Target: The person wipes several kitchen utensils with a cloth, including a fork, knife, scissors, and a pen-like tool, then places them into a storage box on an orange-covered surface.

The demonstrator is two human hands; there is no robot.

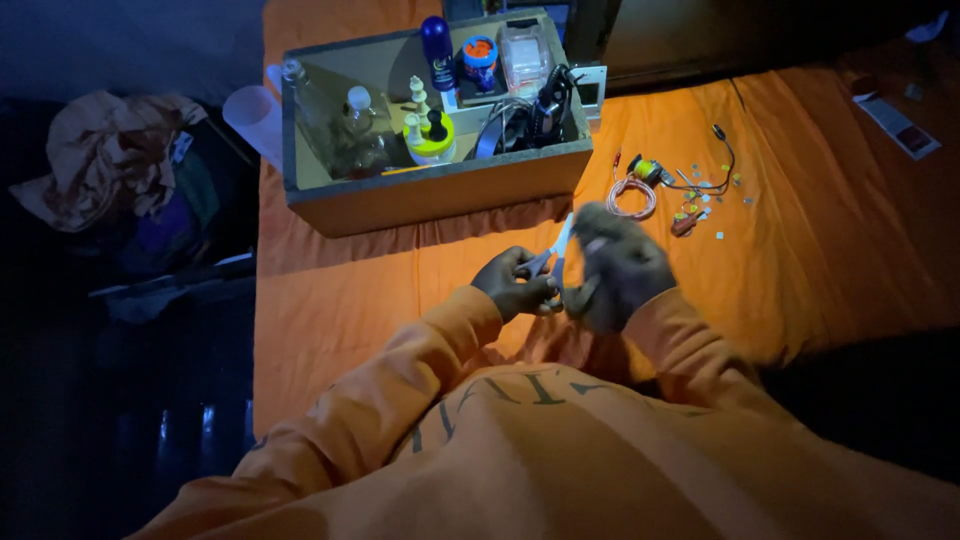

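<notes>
In the head view, at the middle of the frame, the left hand (515, 285) is gripping a small pair of scissors (556, 262), fingers closed around the handles. The right hand (618, 275) is blurring just beside the blades; its grip cannot be told. Above them, an open box (440, 190) is sitting on the orange sheet (800, 240), with a wire coil (632, 195) lying right of it.

Over the orange cloth (820, 240), the left hand (515, 285) grips a pair of scissors (553, 262), blades pointing toward the wooden box (440, 185). The blurred right hand (615, 270) touches them. Right of the box lie a wire coil (632, 195) and small scattered parts (705, 195).
</notes>
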